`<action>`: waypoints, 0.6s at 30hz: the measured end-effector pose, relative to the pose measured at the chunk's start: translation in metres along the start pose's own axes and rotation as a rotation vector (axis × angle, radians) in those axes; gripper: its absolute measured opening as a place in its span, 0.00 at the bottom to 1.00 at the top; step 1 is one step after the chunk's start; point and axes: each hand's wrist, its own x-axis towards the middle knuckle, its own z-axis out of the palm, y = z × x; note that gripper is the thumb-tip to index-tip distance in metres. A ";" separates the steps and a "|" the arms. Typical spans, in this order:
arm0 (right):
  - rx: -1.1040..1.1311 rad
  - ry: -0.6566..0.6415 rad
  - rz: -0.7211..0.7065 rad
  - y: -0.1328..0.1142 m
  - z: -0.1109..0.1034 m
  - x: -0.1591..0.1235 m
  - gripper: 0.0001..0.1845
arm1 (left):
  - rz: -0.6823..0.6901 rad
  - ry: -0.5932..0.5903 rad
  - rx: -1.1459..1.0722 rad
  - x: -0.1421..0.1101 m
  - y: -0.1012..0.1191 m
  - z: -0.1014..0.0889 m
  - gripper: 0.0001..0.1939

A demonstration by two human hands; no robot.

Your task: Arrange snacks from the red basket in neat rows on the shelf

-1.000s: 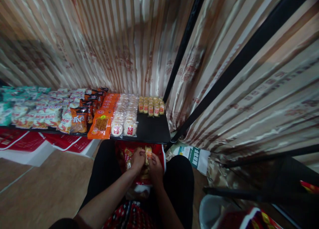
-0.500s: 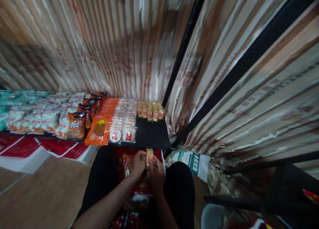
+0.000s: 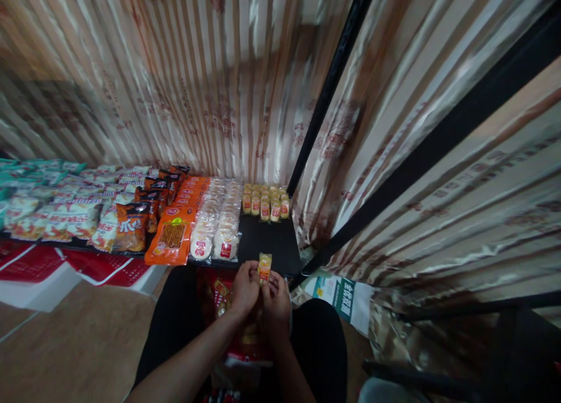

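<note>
My left hand (image 3: pixel 244 286) and my right hand (image 3: pixel 277 295) are pressed together just below the front edge of the black shelf (image 3: pixel 267 242). Both pinch a small yellow snack packet (image 3: pixel 265 267) that sticks up between the fingers. Under my hands an open red bag (image 3: pixel 223 301) with more packets lies between my knees. On the shelf, at the back right, stands a group of the same small yellow packets (image 3: pixel 265 200).
Rows of snacks fill the shelf: round white cakes (image 3: pixel 217 225), orange packets (image 3: pixel 177 230), dark orange bags (image 3: pixel 131 225), pale bags (image 3: pixel 52 210). A striped curtain (image 3: pixel 197 82) hangs behind, black frame bars (image 3: pixel 333 82) to the right. Red-and-white boxes (image 3: pixel 39 266) lie on the wooden floor.
Both hands have risen from the red bag toward the shelf's front edge, lifting the small yellow packet with them. The view has tilted slightly.
</note>
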 end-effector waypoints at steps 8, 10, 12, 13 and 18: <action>-0.041 0.021 -0.098 -0.011 0.017 0.031 0.11 | 0.020 0.044 -0.028 0.021 0.025 0.001 0.13; -0.065 0.014 -0.109 -0.013 0.021 0.040 0.10 | 0.013 0.054 -0.042 0.027 0.030 0.002 0.14; -0.096 0.002 -0.122 -0.015 0.025 0.049 0.10 | -0.004 0.060 -0.077 0.033 0.035 0.003 0.15; -0.119 -0.004 -0.126 -0.016 0.026 0.053 0.10 | -0.013 0.062 -0.094 0.036 0.037 0.004 0.15; -0.274 -0.033 -0.136 -0.016 0.034 0.072 0.17 | -0.025 0.086 -0.107 0.048 0.043 0.008 0.19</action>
